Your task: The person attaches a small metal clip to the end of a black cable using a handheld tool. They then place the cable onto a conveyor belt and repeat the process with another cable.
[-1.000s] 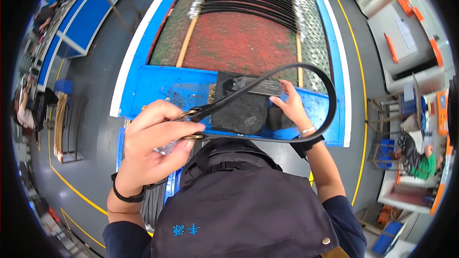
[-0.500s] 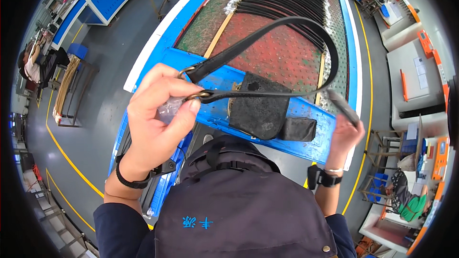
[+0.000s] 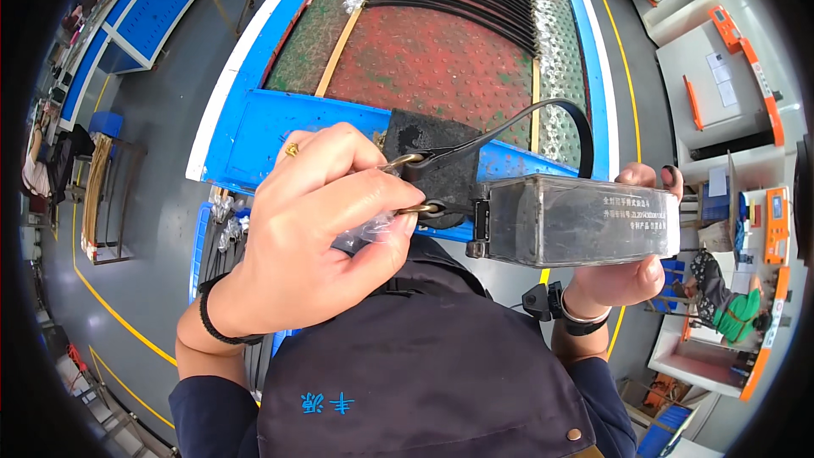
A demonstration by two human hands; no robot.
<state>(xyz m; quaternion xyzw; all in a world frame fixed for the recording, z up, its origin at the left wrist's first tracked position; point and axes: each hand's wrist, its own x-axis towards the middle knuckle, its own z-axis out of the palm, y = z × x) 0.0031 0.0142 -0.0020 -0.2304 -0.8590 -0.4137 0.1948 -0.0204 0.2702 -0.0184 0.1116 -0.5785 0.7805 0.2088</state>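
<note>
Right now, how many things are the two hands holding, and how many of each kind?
Black strap with metal clips: 1, its clip end pinched in the left hand
Clear plastic wrapper: 1, in the left hand too
Grey box-shaped block: 1, gripped by the right hand
Total: 3 things

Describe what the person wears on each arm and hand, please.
Both hands are bare. The left hand has a gold ring on one finger and a thin black band round the wrist. The right hand has a black band at the wrist. Dark navy sleeves are pushed up both forearms.
</note>
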